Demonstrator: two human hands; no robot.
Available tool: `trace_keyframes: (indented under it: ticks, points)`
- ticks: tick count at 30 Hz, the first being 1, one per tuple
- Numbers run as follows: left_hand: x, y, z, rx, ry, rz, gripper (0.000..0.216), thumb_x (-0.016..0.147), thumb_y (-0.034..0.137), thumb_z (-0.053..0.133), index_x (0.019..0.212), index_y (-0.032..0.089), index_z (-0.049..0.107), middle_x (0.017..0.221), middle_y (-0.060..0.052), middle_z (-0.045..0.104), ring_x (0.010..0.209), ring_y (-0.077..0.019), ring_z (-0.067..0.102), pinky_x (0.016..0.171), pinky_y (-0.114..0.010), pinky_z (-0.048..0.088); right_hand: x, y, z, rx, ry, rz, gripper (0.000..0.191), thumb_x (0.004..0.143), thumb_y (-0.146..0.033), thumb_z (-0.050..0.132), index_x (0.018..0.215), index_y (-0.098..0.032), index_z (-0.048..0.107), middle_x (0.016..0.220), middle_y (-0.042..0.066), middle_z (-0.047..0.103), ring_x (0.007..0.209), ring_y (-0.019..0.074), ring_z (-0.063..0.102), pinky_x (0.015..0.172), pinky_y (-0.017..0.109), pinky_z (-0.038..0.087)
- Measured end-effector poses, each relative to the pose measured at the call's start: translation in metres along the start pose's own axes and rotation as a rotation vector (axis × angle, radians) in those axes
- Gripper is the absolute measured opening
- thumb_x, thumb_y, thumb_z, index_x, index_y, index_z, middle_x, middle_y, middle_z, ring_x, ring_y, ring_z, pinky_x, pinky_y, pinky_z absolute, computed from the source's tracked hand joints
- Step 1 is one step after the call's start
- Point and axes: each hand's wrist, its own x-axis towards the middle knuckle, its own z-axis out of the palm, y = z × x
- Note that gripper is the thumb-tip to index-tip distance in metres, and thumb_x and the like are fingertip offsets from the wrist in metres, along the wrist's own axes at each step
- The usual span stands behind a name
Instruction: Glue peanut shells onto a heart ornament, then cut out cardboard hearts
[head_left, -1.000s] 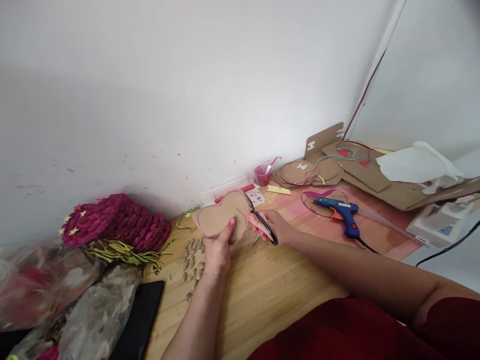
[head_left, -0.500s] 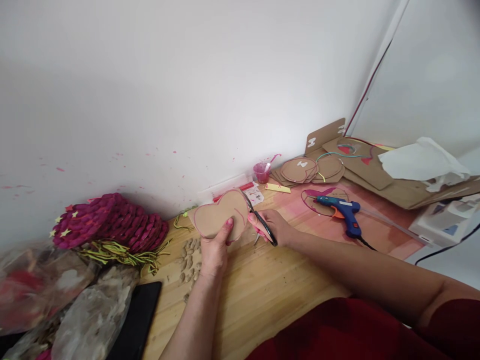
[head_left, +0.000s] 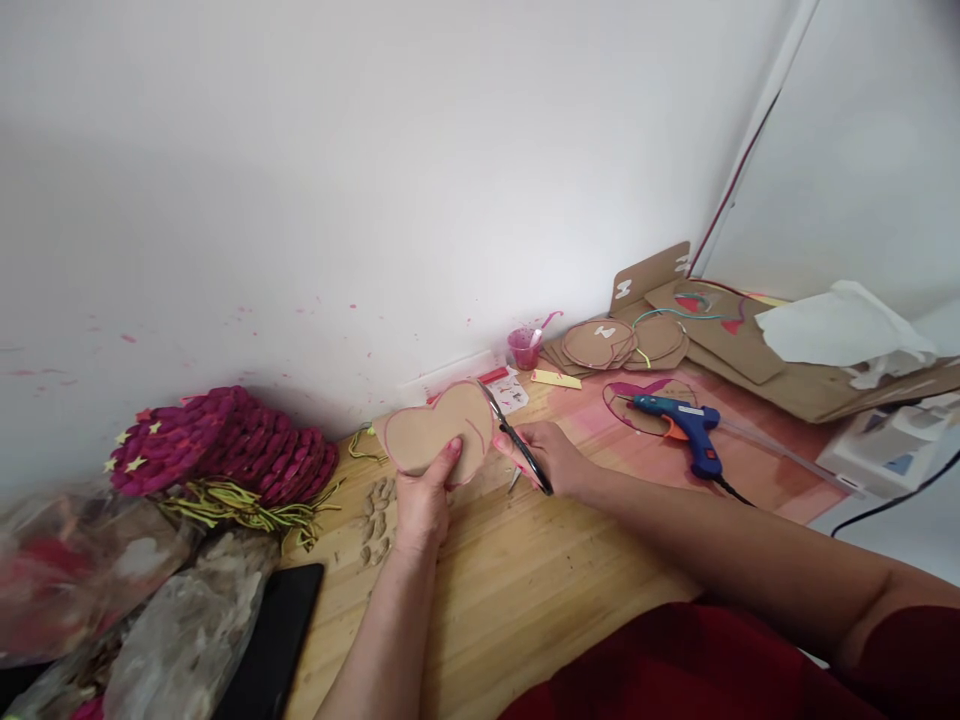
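Observation:
My left hand (head_left: pixel 421 503) grips the lower edge of a brown cardboard heart (head_left: pixel 435 433) outlined in pink, holding it upright above the wooden table (head_left: pixel 525 570). My right hand (head_left: pixel 551 455) is closed round the handles of black scissors (head_left: pixel 516 440), whose blades point up and left at the heart's right edge. Small cardboard scraps (head_left: pixel 377 520) lie on the table under the heart.
A blue glue gun (head_left: pixel 682 420) lies to the right with its cord trailing. Cardboard discs (head_left: pixel 611 342), a pink cup (head_left: pixel 523 348) and flat cardboard sheets (head_left: pixel 757 350) sit at the back right. Magenta woven pieces (head_left: pixel 225 440), plastic bags (head_left: pixel 127 600) and a black slab (head_left: pixel 274 640) crowd the left.
The heart has turned and shifted slightly left in my left hand. The scissors stay at its right edge, moved a little along the outline.

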Motion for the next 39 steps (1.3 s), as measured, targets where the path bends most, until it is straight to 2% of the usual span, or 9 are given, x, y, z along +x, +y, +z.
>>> trace_keyframes:
  ticks: [3, 7, 11, 14, 19, 24, 28, 34, 39]
  points:
    - [0.001, 0.002, -0.001, -0.003, -0.008, 0.017, 0.073, 0.056, 0.028, 0.097, 0.122, 0.019, 0.07, 0.111, -0.009, 0.078, 0.114, -0.0251, 0.071, 0.096, -0.033, 0.058, 0.0, 0.004, 0.0, -0.017, 0.004, 0.013, 0.062, 0.086, -0.075, 0.056, 0.057, -0.022, 0.04, 0.046, -0.005, 0.038, 0.045, 0.0102, 0.04, 0.046, 0.025, 0.028]
    - [0.003, 0.0, -0.003, 0.014, -0.026, 0.002, 0.071, 0.055, 0.029, 0.097, 0.12, 0.018, 0.071, 0.113, -0.009, 0.078, 0.11, -0.0242, 0.072, 0.089, -0.031, 0.059, 0.003, 0.01, 0.002, 0.071, -0.009, 0.07, 0.061, 0.083, -0.075, 0.061, 0.06, -0.021, 0.043, 0.048, -0.005, 0.045, 0.042, 0.0095, 0.044, 0.044, 0.024, 0.034]
    - [0.001, -0.001, -0.003, 0.054, -0.084, -0.043, 0.069, 0.056, 0.03, 0.097, 0.119, 0.018, 0.072, 0.107, -0.009, 0.079, 0.102, -0.022, 0.074, 0.084, -0.028, 0.06, 0.007, 0.008, 0.001, 0.16, -0.026, 0.1, 0.064, 0.081, -0.081, 0.057, 0.064, -0.019, 0.051, 0.052, -0.004, 0.049, 0.042, 0.0093, 0.048, 0.044, 0.024, 0.04]
    - [-0.001, 0.0, -0.001, 0.044, -0.099, -0.042, 0.071, 0.054, 0.03, 0.098, 0.119, 0.018, 0.072, 0.107, -0.01, 0.079, 0.103, -0.0233, 0.074, 0.086, -0.031, 0.06, 0.008, 0.005, -0.002, 0.132, -0.045, 0.071, 0.068, 0.082, -0.083, 0.052, 0.065, -0.018, 0.054, 0.052, -0.003, 0.049, 0.043, 0.009, 0.05, 0.044, 0.022, 0.039]
    - [0.001, 0.002, -0.002, 0.04, -0.101, -0.01, 0.071, 0.053, 0.031, 0.098, 0.118, 0.016, 0.072, 0.113, -0.012, 0.078, 0.111, -0.0254, 0.072, 0.098, -0.036, 0.057, 0.011, 0.014, -0.002, 0.124, -0.008, 0.055, 0.069, 0.082, -0.084, 0.052, 0.059, -0.02, 0.045, 0.048, -0.004, 0.045, 0.039, 0.0075, 0.044, 0.04, 0.022, 0.034]
    - [0.005, 0.0, -0.006, 0.052, -0.123, 0.008, 0.069, 0.054, 0.032, 0.098, 0.116, 0.015, 0.073, 0.113, -0.012, 0.078, 0.113, -0.026, 0.071, 0.105, -0.039, 0.053, 0.01, 0.019, -0.001, 0.115, -0.013, 0.036, 0.068, 0.085, -0.083, 0.05, 0.059, -0.02, 0.044, 0.046, -0.005, 0.044, 0.037, 0.0075, 0.042, 0.039, 0.022, 0.033]
    - [0.007, 0.0, -0.009, 0.056, -0.117, 0.009, 0.071, 0.055, 0.031, 0.098, 0.118, 0.016, 0.072, 0.115, -0.012, 0.077, 0.113, -0.026, 0.071, 0.104, -0.039, 0.054, 0.007, 0.011, -0.003, 0.07, -0.013, 0.015, 0.067, 0.085, -0.082, 0.051, 0.058, -0.021, 0.043, 0.046, -0.005, 0.043, 0.038, 0.0081, 0.042, 0.041, 0.023, 0.032]
    - [0.011, 0.002, -0.013, 0.06, -0.103, -0.011, 0.074, 0.05, 0.032, 0.1, 0.117, 0.015, 0.072, 0.113, -0.013, 0.078, 0.111, -0.0271, 0.072, 0.1, -0.039, 0.056, 0.005, 0.004, -0.007, -0.031, 0.003, -0.034, 0.067, 0.085, -0.079, 0.054, 0.054, -0.021, 0.039, 0.044, -0.005, 0.039, 0.04, 0.0084, 0.039, 0.042, 0.024, 0.024]
    - [0.009, 0.002, -0.011, 0.072, -0.105, -0.021, 0.071, 0.049, 0.032, 0.099, 0.114, 0.015, 0.073, 0.112, -0.012, 0.078, 0.113, -0.0273, 0.071, 0.101, -0.039, 0.055, 0.008, 0.011, -0.007, 0.016, -0.03, -0.021, 0.065, 0.087, -0.08, 0.05, 0.06, -0.021, 0.044, 0.047, -0.004, 0.045, 0.043, 0.0095, 0.044, 0.045, 0.024, 0.03]
